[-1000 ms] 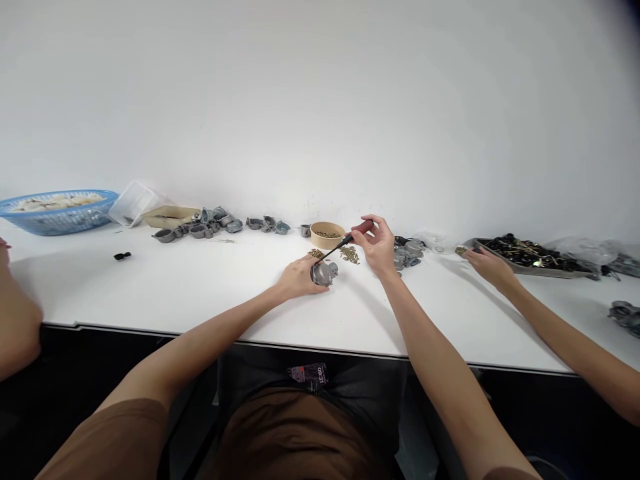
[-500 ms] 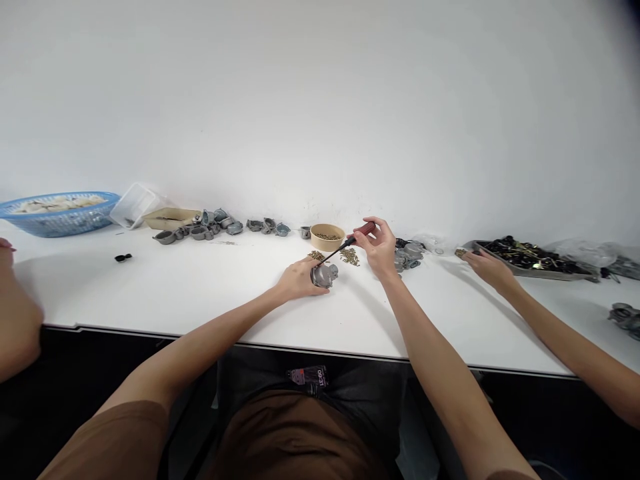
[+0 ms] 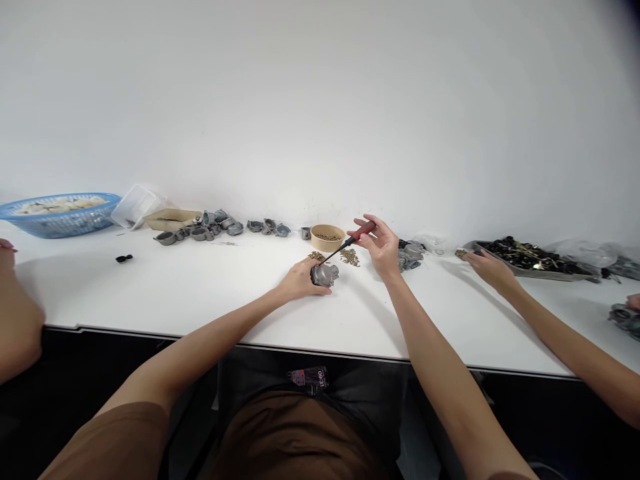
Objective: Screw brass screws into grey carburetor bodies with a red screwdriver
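My left hand (image 3: 299, 280) is closed around a small grey metal part (image 3: 325, 274) and presses it onto the white table (image 3: 200, 287). My right hand (image 3: 381, 247) grips the red handle of a screwdriver (image 3: 350, 242) with its fingertips. The dark shaft slants down to the left and its tip meets the top of the grey part. A tan bowl of small brass screws (image 3: 327, 236) stands just behind, with loose screws (image 3: 350, 256) scattered beside it.
Several grey parts (image 3: 215, 227) line the wall, beside a clear tub (image 3: 133, 205) and a blue basket (image 3: 60, 212). More grey parts (image 3: 411, 253) lie right of my hand. Another person's hand (image 3: 487, 265) reaches toward a tray of black pieces (image 3: 530, 257). Someone's arm (image 3: 15, 313) shows far left.
My right hand's fingers have shifted round the screwdriver handle while the tip stays on the grey part. My left hand has not moved.
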`<action>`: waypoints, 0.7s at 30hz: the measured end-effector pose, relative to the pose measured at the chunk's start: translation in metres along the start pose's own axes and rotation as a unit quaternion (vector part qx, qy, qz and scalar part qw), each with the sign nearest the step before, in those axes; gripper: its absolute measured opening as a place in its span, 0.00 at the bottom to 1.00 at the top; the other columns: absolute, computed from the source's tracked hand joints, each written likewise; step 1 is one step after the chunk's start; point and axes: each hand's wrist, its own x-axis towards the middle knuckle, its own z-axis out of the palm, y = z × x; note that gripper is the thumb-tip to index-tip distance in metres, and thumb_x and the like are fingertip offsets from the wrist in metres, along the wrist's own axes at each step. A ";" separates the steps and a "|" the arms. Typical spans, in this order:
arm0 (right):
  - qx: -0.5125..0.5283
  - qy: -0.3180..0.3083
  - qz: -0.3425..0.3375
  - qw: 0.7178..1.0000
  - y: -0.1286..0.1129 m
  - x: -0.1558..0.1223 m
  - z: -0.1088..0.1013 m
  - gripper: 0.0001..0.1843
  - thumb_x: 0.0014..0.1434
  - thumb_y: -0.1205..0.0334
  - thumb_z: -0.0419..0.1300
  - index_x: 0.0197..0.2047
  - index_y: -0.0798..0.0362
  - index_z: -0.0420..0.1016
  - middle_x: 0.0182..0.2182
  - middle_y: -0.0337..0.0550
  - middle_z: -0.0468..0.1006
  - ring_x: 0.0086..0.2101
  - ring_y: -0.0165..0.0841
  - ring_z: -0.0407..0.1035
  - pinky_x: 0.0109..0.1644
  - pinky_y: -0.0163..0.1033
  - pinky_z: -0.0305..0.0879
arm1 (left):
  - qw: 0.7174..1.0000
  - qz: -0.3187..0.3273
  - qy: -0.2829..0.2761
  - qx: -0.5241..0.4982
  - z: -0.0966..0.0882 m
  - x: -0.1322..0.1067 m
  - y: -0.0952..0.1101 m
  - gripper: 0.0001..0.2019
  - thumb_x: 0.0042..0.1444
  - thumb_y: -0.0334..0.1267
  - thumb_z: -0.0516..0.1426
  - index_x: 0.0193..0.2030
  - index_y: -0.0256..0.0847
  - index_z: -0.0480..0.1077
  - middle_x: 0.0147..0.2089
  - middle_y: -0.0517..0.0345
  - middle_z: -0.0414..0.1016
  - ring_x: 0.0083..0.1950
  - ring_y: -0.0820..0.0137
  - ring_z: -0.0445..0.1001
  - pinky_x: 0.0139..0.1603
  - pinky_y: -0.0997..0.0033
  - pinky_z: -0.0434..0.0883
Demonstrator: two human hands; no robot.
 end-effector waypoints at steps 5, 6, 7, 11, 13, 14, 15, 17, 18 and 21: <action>-0.051 0.041 -0.005 0.998 0.007 0.003 -0.004 0.25 0.54 0.50 0.69 0.53 0.49 0.74 0.37 0.43 0.77 0.34 0.36 0.76 0.37 0.45 0.80 | 1.000 -0.005 0.000 -0.005 0.001 0.001 -0.002 0.35 0.43 0.56 0.71 0.56 0.42 0.73 0.57 0.47 0.75 0.60 0.50 0.71 0.60 0.54 0.69; -0.066 0.052 -0.008 0.996 0.008 0.004 -0.005 0.24 0.54 0.50 0.69 0.52 0.49 0.75 0.35 0.41 0.77 0.32 0.35 0.75 0.36 0.44 0.80 | 1.000 -0.006 0.000 -0.006 0.001 0.001 -0.002 0.35 0.43 0.56 0.71 0.56 0.41 0.73 0.57 0.47 0.75 0.59 0.50 0.71 0.60 0.54 0.69; -0.074 0.054 -0.011 0.996 0.009 0.004 -0.006 0.24 0.54 0.50 0.69 0.52 0.49 0.76 0.34 0.41 0.77 0.32 0.35 0.75 0.36 0.44 0.79 | 1.000 -0.006 0.000 -0.008 0.002 0.001 -0.003 0.35 0.43 0.56 0.71 0.56 0.41 0.73 0.56 0.47 0.75 0.59 0.50 0.72 0.60 0.55 0.69; -0.029 -0.001 -0.024 0.999 0.012 0.004 -0.009 0.36 0.56 0.50 0.67 0.66 0.48 0.67 0.38 0.45 0.79 0.42 0.41 0.78 0.47 0.49 0.79 | 1.000 -0.022 0.010 -0.018 0.001 0.003 -0.006 0.38 0.42 0.57 0.71 0.58 0.41 0.72 0.55 0.49 0.76 0.56 0.52 0.74 0.56 0.57 0.71; -0.018 -0.009 -0.007 1.000 0.014 0.004 -0.009 0.41 0.55 0.49 0.68 0.69 0.49 0.64 0.37 0.44 0.78 0.44 0.42 0.78 0.48 0.50 0.79 | 0.999 -0.039 0.009 -0.029 0.000 0.003 -0.007 0.38 0.43 0.57 0.71 0.59 0.41 0.72 0.53 0.50 0.77 0.52 0.54 0.75 0.53 0.59 0.72; -0.025 0.001 0.009 1.000 0.016 0.005 -0.009 0.41 0.55 0.49 0.68 0.69 0.49 0.64 0.36 0.43 0.78 0.42 0.42 0.78 0.46 0.50 0.80 | 0.998 -0.047 0.007 -0.034 -0.001 0.003 -0.007 0.38 0.43 0.57 0.70 0.58 0.40 0.72 0.51 0.50 0.78 0.50 0.55 0.76 0.51 0.60 0.72; -0.036 0.017 0.028 0.999 0.018 0.005 -0.009 0.41 0.55 0.47 0.68 0.68 0.49 0.65 0.36 0.42 0.77 0.39 0.41 0.78 0.43 0.49 0.81 | 0.998 -0.053 0.005 -0.037 -0.002 0.003 -0.006 0.37 0.43 0.57 0.70 0.58 0.40 0.73 0.49 0.51 0.79 0.48 0.56 0.76 0.49 0.61 0.72; -0.057 0.045 0.063 0.995 0.023 0.005 -0.009 0.41 0.54 0.45 0.68 0.67 0.50 0.66 0.35 0.41 0.75 0.37 0.40 0.77 0.37 0.48 0.82 | 0.997 -0.063 0.001 -0.040 -0.003 0.003 -0.006 0.37 0.44 0.57 0.70 0.58 0.40 0.73 0.46 0.51 0.79 0.45 0.58 0.76 0.46 0.62 0.72; -0.057 0.052 0.074 0.994 0.025 0.005 -0.009 0.41 0.54 0.44 0.68 0.68 0.50 0.66 0.35 0.41 0.74 0.38 0.40 0.77 0.36 0.47 0.82 | 0.997 -0.067 -0.001 -0.041 -0.003 0.003 -0.006 0.37 0.44 0.58 0.70 0.58 0.39 0.73 0.45 0.51 0.79 0.44 0.58 0.76 0.45 0.63 0.72; -0.007 0.034 0.094 0.995 0.031 0.004 -0.009 0.44 0.54 0.47 0.68 0.71 0.47 0.59 0.38 0.41 0.75 0.42 0.41 0.77 0.42 0.48 0.82 | 0.996 -0.078 -0.005 -0.048 -0.003 0.003 -0.005 0.38 0.44 0.59 0.69 0.58 0.39 0.73 0.43 0.51 0.79 0.41 0.60 0.76 0.41 0.65 0.71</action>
